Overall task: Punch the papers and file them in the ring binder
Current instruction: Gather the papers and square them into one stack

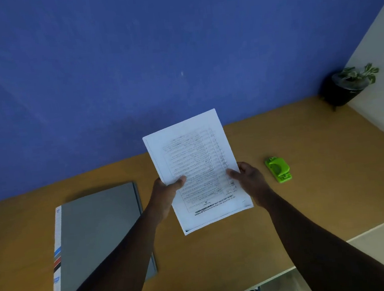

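I hold a stack of printed white papers (195, 159) upright above the brown desk (321, 191), its printed table facing me and the text upside down. My left hand (167, 193) grips the stack's left edge with the thumb on the front. My right hand (249, 179) grips the right edge the same way. A grey ring binder (100, 233) lies shut on the desk to the left, its white spine with blue and red marks at the left side. A small green hole punch (278, 169) sits on the desk to the right of my right hand.
A blue wall (129, 57) rises behind the desk. A dark pot with a small plant (350, 86) stands at the far right corner beside a cream wall. The desk's front edge runs at the lower right, with floor below it.
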`<state>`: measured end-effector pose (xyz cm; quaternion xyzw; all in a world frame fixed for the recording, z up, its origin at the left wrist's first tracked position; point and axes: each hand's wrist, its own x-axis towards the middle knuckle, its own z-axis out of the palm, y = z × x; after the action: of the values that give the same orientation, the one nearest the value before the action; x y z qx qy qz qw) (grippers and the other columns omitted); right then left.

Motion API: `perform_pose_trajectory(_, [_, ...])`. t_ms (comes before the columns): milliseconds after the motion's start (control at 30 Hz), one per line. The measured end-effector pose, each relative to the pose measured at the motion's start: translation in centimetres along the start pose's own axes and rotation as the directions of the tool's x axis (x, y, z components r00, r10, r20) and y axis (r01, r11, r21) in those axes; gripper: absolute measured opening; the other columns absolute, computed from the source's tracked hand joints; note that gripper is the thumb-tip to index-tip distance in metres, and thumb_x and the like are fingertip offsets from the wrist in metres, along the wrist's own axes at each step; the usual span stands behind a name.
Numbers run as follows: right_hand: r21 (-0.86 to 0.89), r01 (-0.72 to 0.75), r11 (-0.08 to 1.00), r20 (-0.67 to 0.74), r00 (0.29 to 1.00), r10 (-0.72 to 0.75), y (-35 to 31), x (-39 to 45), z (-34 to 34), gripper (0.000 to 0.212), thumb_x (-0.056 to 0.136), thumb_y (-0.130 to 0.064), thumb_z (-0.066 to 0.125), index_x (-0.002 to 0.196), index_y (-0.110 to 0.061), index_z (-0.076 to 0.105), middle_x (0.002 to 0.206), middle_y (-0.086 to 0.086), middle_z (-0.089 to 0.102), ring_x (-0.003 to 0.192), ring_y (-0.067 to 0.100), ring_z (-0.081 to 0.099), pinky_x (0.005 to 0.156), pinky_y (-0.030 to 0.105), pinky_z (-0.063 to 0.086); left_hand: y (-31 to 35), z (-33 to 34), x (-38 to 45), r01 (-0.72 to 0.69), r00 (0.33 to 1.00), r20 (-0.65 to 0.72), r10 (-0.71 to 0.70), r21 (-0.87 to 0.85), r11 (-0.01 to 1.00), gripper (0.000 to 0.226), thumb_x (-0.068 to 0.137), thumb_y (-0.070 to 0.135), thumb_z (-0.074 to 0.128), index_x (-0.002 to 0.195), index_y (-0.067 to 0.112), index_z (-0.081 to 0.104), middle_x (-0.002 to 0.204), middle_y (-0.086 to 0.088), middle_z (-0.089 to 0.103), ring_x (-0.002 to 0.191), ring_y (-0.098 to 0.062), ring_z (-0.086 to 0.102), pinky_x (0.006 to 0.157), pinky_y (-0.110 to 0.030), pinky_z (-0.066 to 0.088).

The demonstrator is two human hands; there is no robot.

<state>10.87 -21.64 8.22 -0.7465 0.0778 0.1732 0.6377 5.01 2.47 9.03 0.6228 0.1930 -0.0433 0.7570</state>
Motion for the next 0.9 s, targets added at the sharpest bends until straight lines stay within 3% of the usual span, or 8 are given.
perform_pose_trajectory(100, [-0.138, 0.034, 0.99, 0.002, 0.999, -0.034, 0.7, -0.6, 0.5, 0.022, 0.091, -0.027, 0.064, 0.111, -0.018, 0.066, 0.103, -0.003, 0.073, 0.094, 0.017, 0.07, 0.086, 0.041, 0.058, -0.2, -0.1, -0.1, 0.007, 1.0, 0.018, -0.008, 0.021, 1.0, 0.031, 0.088, 0.009, 0.073, 0.117, 0.019, 0.069, 0.113, 0.001, 0.075, 0.104, -0.016, 0.071, 0.085, -0.034, 0.058])
perform_pose_trajectory(233, [-0.266, 0.037, 0.963, 0.011, 0.999, -0.035, 0.7, -0.9, 0.0, 0.022, 0.091, -0.029, 0.06, 0.112, -0.021, 0.063, 0.103, -0.003, 0.072, 0.094, 0.017, 0.069, 0.087, 0.046, 0.056, -0.6, 0.5, -0.1, 0.014, 1.0, 0.025, -0.016, 0.076, 0.997, 0.035, 0.087, 0.013, 0.075, 0.122, 0.017, 0.068, 0.114, 0.003, 0.074, 0.105, -0.014, 0.071, 0.09, -0.034, 0.057])
perform_pose_trajectory(367, [-0.299, 0.042, 0.953, 0.017, 0.999, -0.039, 0.3, -0.2, -0.5, 0.023, 0.092, -0.026, 0.059, 0.115, -0.02, 0.062, 0.104, -0.003, 0.071, 0.093, 0.017, 0.068, 0.088, 0.044, 0.056, -0.4, 1.6, 0.5, 0.016, 1.0, 0.011, -0.017, 0.092, 0.996, 0.029, 0.088, 0.011, 0.074, 0.115, 0.022, 0.069, 0.107, 0.007, 0.075, 0.099, -0.009, 0.072, 0.081, -0.025, 0.057])
perform_pose_trajectory(567, [-0.39, 0.041, 0.92, 0.034, 0.999, -0.03, 0.4, 1.1, -1.8, 0.027, 0.089, -0.025, 0.062, 0.117, -0.021, 0.062, 0.105, -0.004, 0.072, 0.09, 0.015, 0.068, 0.084, 0.037, 0.055, -1.5, 3.0, 1.8, 0.023, 0.999, -0.03, -0.02, 0.101, 0.995, 0.029, 0.088, 0.012, 0.074, 0.116, 0.02, 0.07, 0.109, 0.003, 0.075, 0.101, -0.015, 0.072, 0.089, -0.035, 0.057])
perform_pose_trajectory(900, [-0.322, 0.072, 0.944, -0.026, 0.996, -0.085, -0.1, 4.6, -5.6, 0.029, 0.086, -0.016, 0.069, 0.115, -0.018, 0.064, 0.102, -0.003, 0.072, 0.091, 0.015, 0.068, 0.084, 0.033, 0.055, -1.8, 7.9, 3.5, -0.082, 0.979, -0.181, 0.096, 0.084, 0.993, 0.033, 0.085, 0.013, 0.077, 0.117, 0.018, 0.068, 0.111, 0.004, 0.075, 0.1, -0.01, 0.071, 0.085, -0.031, 0.058])
